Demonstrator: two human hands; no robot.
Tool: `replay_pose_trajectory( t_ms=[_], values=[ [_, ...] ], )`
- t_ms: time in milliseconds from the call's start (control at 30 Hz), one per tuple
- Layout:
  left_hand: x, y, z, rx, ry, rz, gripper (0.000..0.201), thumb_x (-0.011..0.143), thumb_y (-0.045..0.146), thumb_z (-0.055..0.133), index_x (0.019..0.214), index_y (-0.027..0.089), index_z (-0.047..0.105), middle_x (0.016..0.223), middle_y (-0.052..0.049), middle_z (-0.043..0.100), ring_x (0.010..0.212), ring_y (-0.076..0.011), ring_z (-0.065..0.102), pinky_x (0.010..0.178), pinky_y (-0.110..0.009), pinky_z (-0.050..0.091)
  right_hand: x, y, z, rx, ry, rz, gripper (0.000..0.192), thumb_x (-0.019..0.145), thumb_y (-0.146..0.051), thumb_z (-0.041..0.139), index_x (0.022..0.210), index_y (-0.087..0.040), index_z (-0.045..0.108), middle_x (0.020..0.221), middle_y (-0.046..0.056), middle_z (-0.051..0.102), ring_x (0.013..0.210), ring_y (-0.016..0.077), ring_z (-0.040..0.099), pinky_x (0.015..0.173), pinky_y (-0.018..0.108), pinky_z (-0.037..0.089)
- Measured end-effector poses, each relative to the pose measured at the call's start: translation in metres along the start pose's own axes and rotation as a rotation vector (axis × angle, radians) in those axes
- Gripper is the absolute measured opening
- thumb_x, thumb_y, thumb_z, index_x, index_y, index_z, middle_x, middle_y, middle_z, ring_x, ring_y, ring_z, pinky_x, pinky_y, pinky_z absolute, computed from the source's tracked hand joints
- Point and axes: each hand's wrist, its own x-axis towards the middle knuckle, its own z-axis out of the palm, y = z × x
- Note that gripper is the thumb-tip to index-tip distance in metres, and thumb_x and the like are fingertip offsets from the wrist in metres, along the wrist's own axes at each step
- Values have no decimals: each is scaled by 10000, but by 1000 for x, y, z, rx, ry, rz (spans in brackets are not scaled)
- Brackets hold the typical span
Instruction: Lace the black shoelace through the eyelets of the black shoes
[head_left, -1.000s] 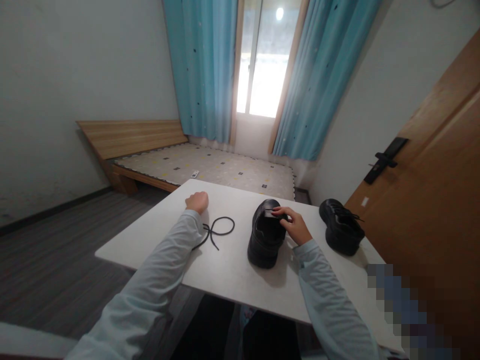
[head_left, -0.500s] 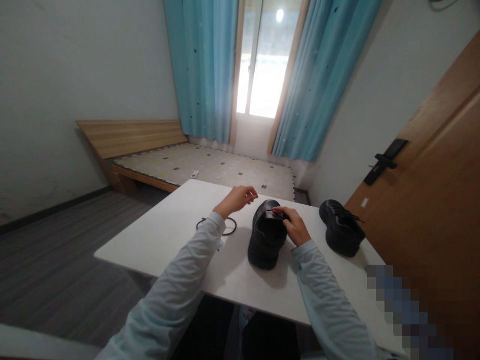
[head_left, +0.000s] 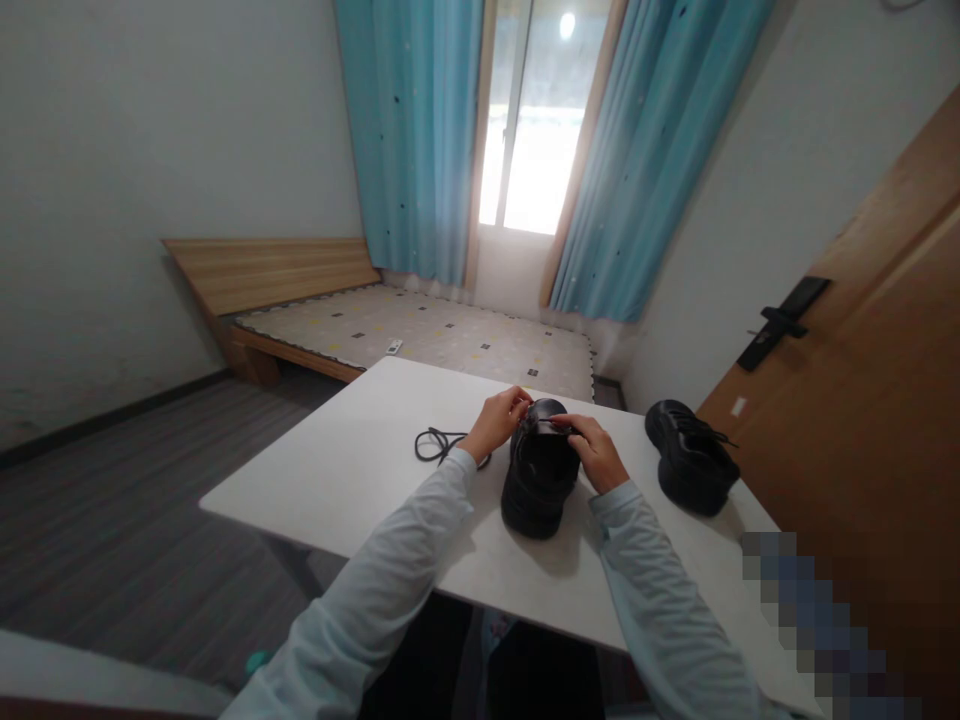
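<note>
A black shoe point(head_left: 534, 505) stands on the white table with its heel towards me. My right hand point(head_left: 598, 455) is closed on the upper right side of its opening, thumb and fingers at the tongue. My left hand point(head_left: 496, 422) is at the shoe's upper left edge, fingertips pinched together. Whatever they pinch is too small to make out. A loose black shoelace point(head_left: 433, 445) lies curled on the table to the left of the shoe, partly hidden under my left wrist.
A second black shoe point(head_left: 690, 460), with laces in it, stands at the table's right side. The white table point(head_left: 322, 460) has its far edge close to a bed point(head_left: 450, 325), where a small white object point(head_left: 394, 347) lies. A wooden door point(head_left: 847, 400) is on the right.
My left hand has come down and right, from the air beside the shoe to its upper left edge. More of the loose shoelace shows. My right hand stays at the shoe.
</note>
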Motion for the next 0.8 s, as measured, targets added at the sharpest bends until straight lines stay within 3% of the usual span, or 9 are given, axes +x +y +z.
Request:
replay_pose_trajectory(
  t_ms=[167, 333, 467, 600, 800],
  values=[
    [-2, 1, 2, 29, 16, -4, 141, 824, 193, 464, 876, 171, 594, 727, -6, 646, 693, -109, 610, 680, -226, 499, 2, 0, 0, -40, -1, -44, 314, 818, -268, 399, 964, -220, 673, 975, 62, 665, 971, 227, 559, 891, 388, 410],
    [-3, 3, 2, 68, 7, -7, 146, 827, 191, 468, 872, 170, 605, 754, -18, 654, 703, -115, 610, 680, -224, 491, 4, 0, 2, -76, 23, 6, 326, 865, -335, 384, 921, -215, 682, 945, 70, 673, 965, 224, 565, 896, 391, 408],
    [-4, 4, 1, 101, -3, -12, 147, 828, 192, 475, 873, 171, 613, 765, -22, 660, 713, -120, 612, 691, -228, 489, 5, 4, 5, -69, 17, 4, 284, 809, -233, 438, 990, -223, 656, 972, 63, 665, 971, 226, 560, 895, 400, 414],
    [-4, 4, 0, 116, -8, 2, 141, 823, 190, 486, 866, 171, 619, 771, -26, 664, 721, -125, 615, 706, -238, 492, 6, 7, 7, -74, 4, -37, 388, 703, -108, 449, 1021, -217, 644, 957, 64, 635, 952, 224, 552, 890, 401, 422],
    [-4, 2, 0, 98, -25, -18, 136, 822, 187, 496, 870, 172, 623, 779, -24, 667, 741, -124, 621, 725, -246, 502, 7, 6, 5, -51, -10, -72, 460, 665, -85, 467, 1067, -235, 634, 1073, 61, 618, 1047, 229, 534, 964, 418, 384]
  ],
)
